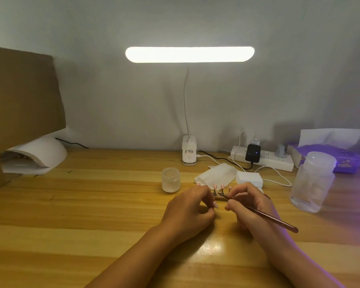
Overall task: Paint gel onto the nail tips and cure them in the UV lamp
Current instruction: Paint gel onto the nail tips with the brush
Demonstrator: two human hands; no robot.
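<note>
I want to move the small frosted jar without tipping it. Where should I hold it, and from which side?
Probably grip the side wall of the small frosted jar, coming from its left. It stands upright and is round, and the left hand and the nail tips sit close on its right.

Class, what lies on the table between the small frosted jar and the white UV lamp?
Only bare wooden table lies between the jar and the UV lamp, as the head view shows.
</note>
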